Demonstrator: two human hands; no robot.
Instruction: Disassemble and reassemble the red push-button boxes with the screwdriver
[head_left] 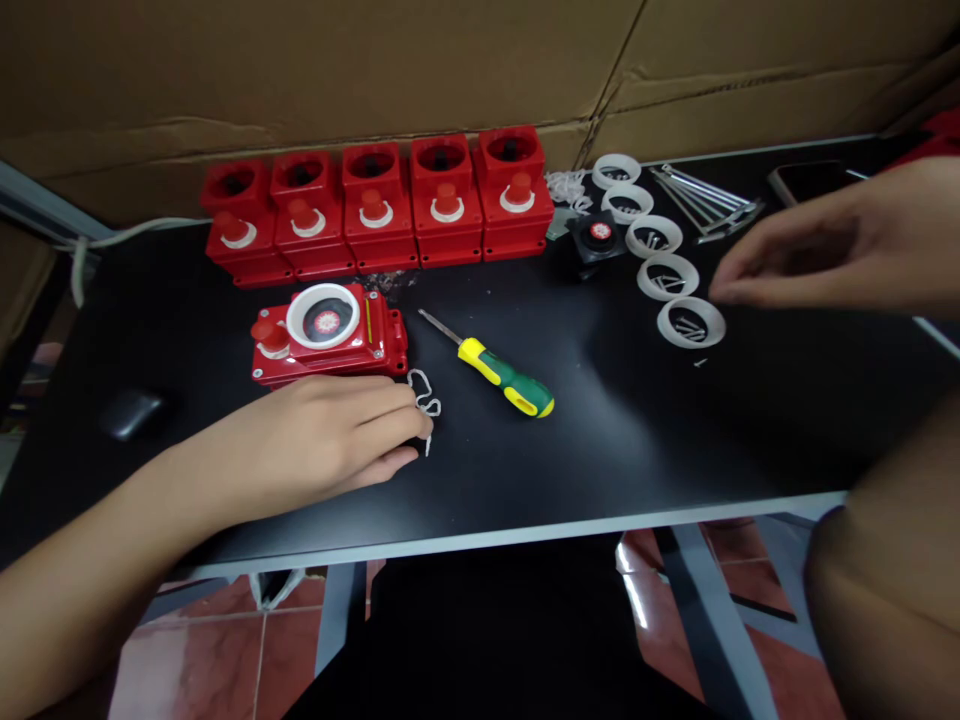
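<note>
From the head view, taking the screwdriver (506, 378) as landmark, I see my left fingers (420, 425) left of it, apparently closed on white cord (426, 393); my right fingers (720, 290), slightly parted, hover farther right.

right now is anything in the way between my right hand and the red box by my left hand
Yes, low things: the front white rings are near your right hand, and the screwdriver lies closer to the red box. Your left hand is along its near side.
</note>
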